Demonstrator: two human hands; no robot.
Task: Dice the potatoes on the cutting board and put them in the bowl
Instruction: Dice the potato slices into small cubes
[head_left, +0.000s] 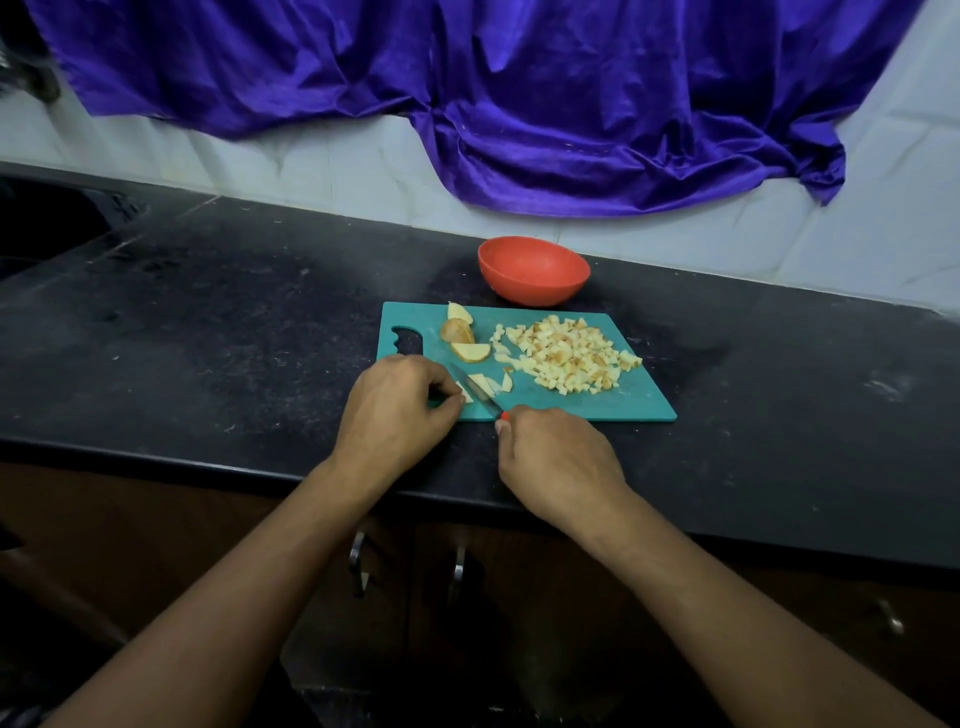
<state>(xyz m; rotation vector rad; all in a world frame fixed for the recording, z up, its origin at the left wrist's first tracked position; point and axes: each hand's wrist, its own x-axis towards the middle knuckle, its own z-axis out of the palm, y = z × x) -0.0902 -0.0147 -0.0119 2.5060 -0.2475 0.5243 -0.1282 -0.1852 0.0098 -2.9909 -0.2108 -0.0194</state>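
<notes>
One black desk (234, 338) carried a single teal cutting board (639, 400), with its handle cut-out at the left end. Over the board's near left corner the left hand (400, 410) rested with its fingers curled, the fingertips pinching a pale potato strip (466, 393) against the board. Just beyond it lay three unpeeled potato wedges (470, 352) in a short row running towards the far edge. One knife (475, 389) lay slanted across the near edge, its blade touching the pinched strip. Two or three more cut strips (483, 383) lay just to the right of the blade. The right hand (556, 462) was closed round the knife's handle, of which only a red tip showed. One heap of diced potato (571, 356) covered the right half of the board. One orange-red bowl (534, 270) stood on the desk just behind the board's far edge, with no potato visible in it. A purple cloth (519, 104) hung on the tiled wall behind.
</notes>
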